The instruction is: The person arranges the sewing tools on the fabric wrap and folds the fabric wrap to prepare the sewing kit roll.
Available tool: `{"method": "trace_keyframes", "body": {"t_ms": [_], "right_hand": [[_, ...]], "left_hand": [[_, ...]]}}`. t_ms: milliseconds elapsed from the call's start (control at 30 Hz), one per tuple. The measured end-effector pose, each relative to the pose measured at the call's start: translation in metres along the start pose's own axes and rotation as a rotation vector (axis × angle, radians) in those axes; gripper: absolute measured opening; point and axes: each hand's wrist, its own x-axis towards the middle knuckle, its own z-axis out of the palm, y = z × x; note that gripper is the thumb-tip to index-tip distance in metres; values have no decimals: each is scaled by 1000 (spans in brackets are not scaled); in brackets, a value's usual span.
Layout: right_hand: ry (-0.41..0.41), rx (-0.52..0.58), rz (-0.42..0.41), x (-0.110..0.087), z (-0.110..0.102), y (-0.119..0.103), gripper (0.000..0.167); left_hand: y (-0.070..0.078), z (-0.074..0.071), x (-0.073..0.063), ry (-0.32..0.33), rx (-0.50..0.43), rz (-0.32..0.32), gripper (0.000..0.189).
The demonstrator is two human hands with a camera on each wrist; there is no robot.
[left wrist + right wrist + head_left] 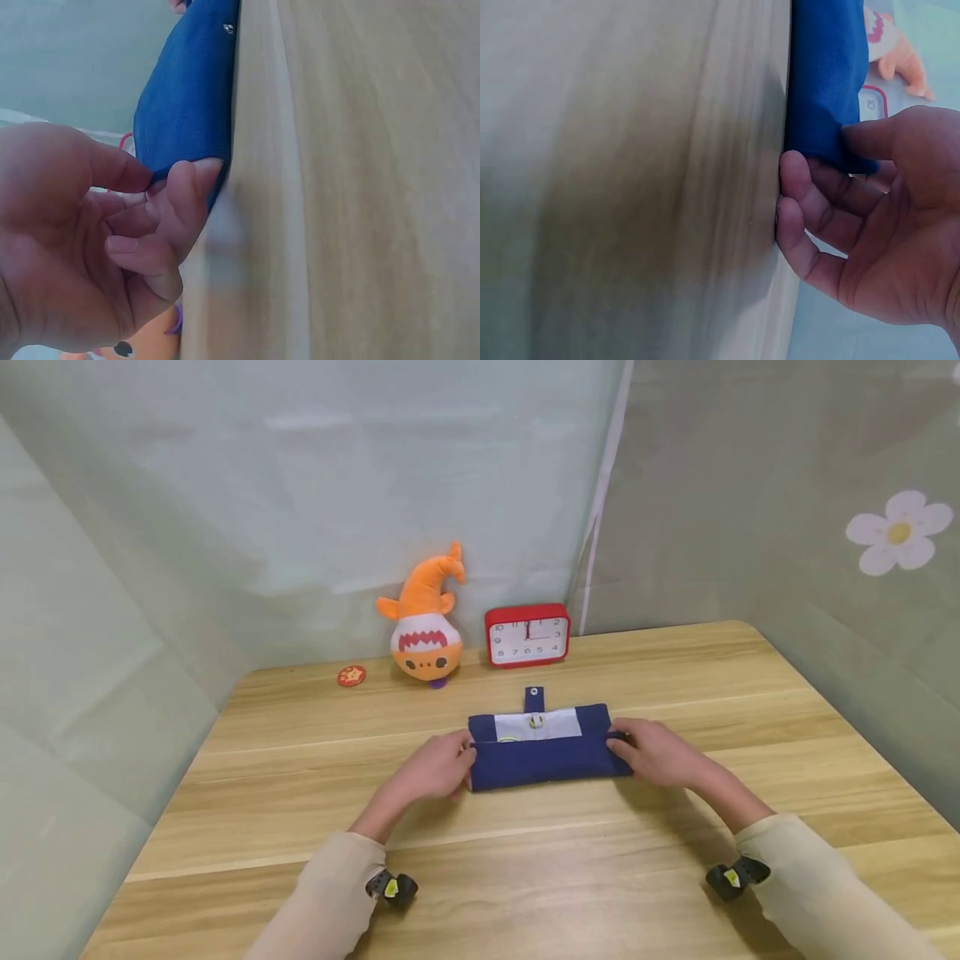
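A navy blue piece of fabric [551,762], folded into a flat strip, lies in the middle of the table in the head view. Behind its front fold shows a white panel [558,724] with a small printed patch. From its back edge sticks out a short strap [534,700] with a metal snap. My left hand [438,766] pinches the left end between thumb and fingers, as the left wrist view also shows. At the right end my right hand [656,753] pinches the folded edge; in the right wrist view, its thumb [870,140] presses on the cloth.
Toward the back of the wooden table [300,827] stands a red-framed clock [528,637]. Left of it an orange shark plush [425,618] leans near the curtain [337,485]. A small red round piece [351,676] lies farther left.
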Motion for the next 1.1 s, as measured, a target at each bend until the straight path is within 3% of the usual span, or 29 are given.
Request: {"method": "trace_keyframes", "body": {"t_ms": [167, 367, 700, 967, 1100], "right_hand": [[-25, 21, 70, 7, -1, -3, 21], [-32, -10, 108, 14, 0, -5, 29], [18, -2, 144, 17, 4, -3, 28], [79, 39, 144, 15, 7, 3, 27], [122, -28, 69, 15, 8, 4, 25]], "left_hand": [[-1, 1, 6, 23, -40, -65, 21], [-4, 2, 9, 25, -38, -92, 23], [-2, 1, 15, 9, 99, -127, 24], [-44, 22, 49, 71, 278, -66, 26], [-20, 17, 36, 114, 304, -78, 18]]}}
